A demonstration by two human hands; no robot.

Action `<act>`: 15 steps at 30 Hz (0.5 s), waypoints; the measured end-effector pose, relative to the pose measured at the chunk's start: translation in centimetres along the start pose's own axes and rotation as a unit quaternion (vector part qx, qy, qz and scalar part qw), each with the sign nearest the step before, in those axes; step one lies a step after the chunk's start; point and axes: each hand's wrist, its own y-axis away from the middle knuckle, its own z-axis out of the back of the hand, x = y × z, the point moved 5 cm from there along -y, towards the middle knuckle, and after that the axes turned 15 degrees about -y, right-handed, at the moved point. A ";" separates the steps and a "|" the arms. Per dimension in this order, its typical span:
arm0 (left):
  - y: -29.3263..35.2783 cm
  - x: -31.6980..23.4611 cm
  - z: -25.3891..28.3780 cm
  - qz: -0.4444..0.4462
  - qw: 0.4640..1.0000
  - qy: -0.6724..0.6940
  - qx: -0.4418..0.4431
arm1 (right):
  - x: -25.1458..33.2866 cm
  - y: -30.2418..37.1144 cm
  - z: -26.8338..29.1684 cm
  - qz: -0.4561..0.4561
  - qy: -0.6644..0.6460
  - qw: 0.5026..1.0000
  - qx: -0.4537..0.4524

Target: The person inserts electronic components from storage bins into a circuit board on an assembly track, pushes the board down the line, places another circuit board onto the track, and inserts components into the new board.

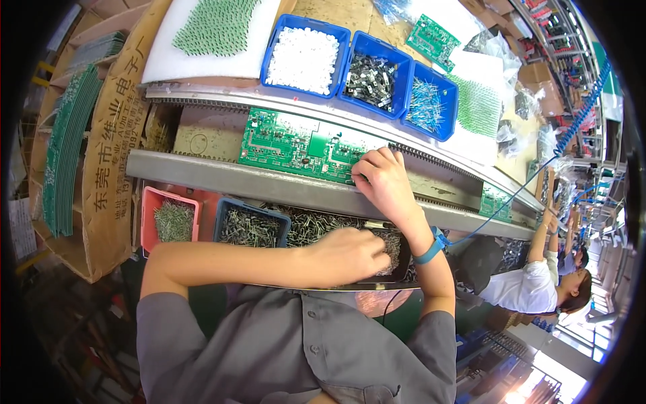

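Observation:
A long green circuit board (276, 138) with several small parts on it lies in the conveyor rails in front of me. At its right end is my right hand (381, 176), fingers bent and drawn together over the board's edge; their tips are partly hidden. A blue wrist strap (431, 246) with a coiled cord circles that wrist. My left hand (350, 254) reaches across my body to a dark bin of small metal-leaded components (388, 244) below the rail. Its fingers are curled down at the components, and whatever they grip cannot be made out.
Blue bins of white parts (304, 60), black parts (370, 82) and blue leaded parts (424, 104) stand beyond the rail (202, 172). Nearer are a pink bin (149, 219) and a blue-grey bin (219, 229). Stacked boards (67, 155) fill a carton at left. A co-worker (525, 289) sits right.

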 end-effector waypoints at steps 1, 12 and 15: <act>0.6 1.2 1.1 0.020 1.000 0.009 0.000 | -0.2 0.1 0.0 0.001 0.000 1.000 -0.003; 9.7 12.4 9.7 0.325 0.939 -0.036 -0.108 | 2.6 2.1 1.5 0.015 0.061 0.998 -0.019; 11.1 13.4 9.1 0.339 0.932 -0.059 -0.111 | 3.5 4.7 3.2 -0.087 -0.060 0.994 0.017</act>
